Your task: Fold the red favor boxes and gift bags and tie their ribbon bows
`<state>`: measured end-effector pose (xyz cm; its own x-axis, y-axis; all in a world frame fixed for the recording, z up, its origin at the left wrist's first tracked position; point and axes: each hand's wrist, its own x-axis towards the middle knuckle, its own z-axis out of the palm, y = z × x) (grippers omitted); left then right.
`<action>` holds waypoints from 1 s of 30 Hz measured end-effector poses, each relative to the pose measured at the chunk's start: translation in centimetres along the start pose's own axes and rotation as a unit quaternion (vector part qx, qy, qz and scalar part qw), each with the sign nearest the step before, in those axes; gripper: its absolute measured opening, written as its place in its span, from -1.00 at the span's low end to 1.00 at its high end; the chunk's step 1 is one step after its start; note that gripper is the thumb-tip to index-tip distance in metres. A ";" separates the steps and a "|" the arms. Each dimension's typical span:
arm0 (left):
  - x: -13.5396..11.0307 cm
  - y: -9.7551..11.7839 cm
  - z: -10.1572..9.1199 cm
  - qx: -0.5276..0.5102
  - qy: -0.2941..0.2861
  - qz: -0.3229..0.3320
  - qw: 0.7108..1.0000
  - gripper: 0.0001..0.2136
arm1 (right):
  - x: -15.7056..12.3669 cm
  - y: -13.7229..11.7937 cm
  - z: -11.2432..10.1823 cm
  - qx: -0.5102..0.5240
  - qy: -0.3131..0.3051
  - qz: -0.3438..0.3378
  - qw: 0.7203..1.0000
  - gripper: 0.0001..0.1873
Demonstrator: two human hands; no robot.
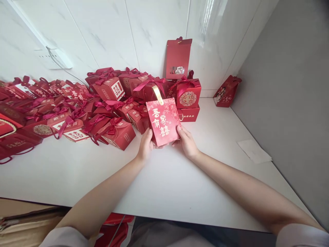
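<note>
Both my hands hold a small red gift bag (163, 121) with gold characters and a gold handle, standing upright on the white table (164, 181). My left hand (146, 144) grips its lower left corner, fingers wrapped round the edge. On the other side, my right hand (186, 140) grips the lower right corner with the thumb on the front. Just behind the bag lies a pile of red gift boxes (113, 103) tied with dark red ribbons.
The box pile spreads across the left and back of the table to the wall. An open red box (178, 58) stands on stacked boxes (189, 99). Another red bag (227, 91) leans in the right corner. A white paper (254, 151) lies at right. Cardboard (25, 223) sits below the table edge.
</note>
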<state>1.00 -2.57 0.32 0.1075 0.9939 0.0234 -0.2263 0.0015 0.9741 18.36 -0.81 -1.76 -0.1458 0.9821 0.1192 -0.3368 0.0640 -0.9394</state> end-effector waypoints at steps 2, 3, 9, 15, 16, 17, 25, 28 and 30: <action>0.1 -0.1 0.1 -0.007 0.026 -0.010 1.000 -0.53 | 0.0 0.0 -0.1 -0.012 -0.010 -0.010 1.000 -0.54; 0.2 -0.2 0.1 -0.010 0.040 -0.012 0.999 -0.56 | 0.0 0.0 -0.1 -0.019 -0.014 -0.017 1.000 -0.54; 0.9 -0.3 -0.4 -0.004 0.099 -0.033 0.995 -0.59 | -0.4 -0.3 0.1 -0.055 -0.030 -0.040 0.997 -0.57; 1.0 -0.4 -0.7 0.000 0.086 -0.022 0.996 -0.54 | -0.3 -0.2 0.0 -0.026 -0.026 -0.021 0.999 -0.57; 1.0 -0.3 -0.8 -0.009 0.077 -0.020 0.997 -0.53 | -0.2 -0.2 0.0 -0.011 -0.024 -0.015 1.000 -0.58; 0.9 -0.2 -0.8 -0.020 0.065 -0.017 0.998 -0.53 | 0.0 -0.1 0.0 0.013 -0.023 -0.004 1.000 -0.58; -0.9 0.6 -0.6 0.024 -0.147 0.042 0.988 -0.35 | 0.3 0.3 0.3 0.181 -0.043 0.134 0.973 -0.58; -1.2 0.5 -0.4 0.037 -0.161 0.039 0.986 -0.29 | 0.3 0.0 0.5 0.169 -0.046 0.136 0.975 -0.58; -1.1 0.3 -0.3 0.034 -0.155 0.034 0.987 -0.31 | 0.3 -0.1 0.5 0.163 -0.045 0.139 0.976 -0.58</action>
<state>0.49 -3.67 0.54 0.3878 0.9099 0.1471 -0.1796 -0.0819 0.9803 17.94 -0.62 -1.45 -0.3502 0.9330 -0.0832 -0.5485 -0.2763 -0.7892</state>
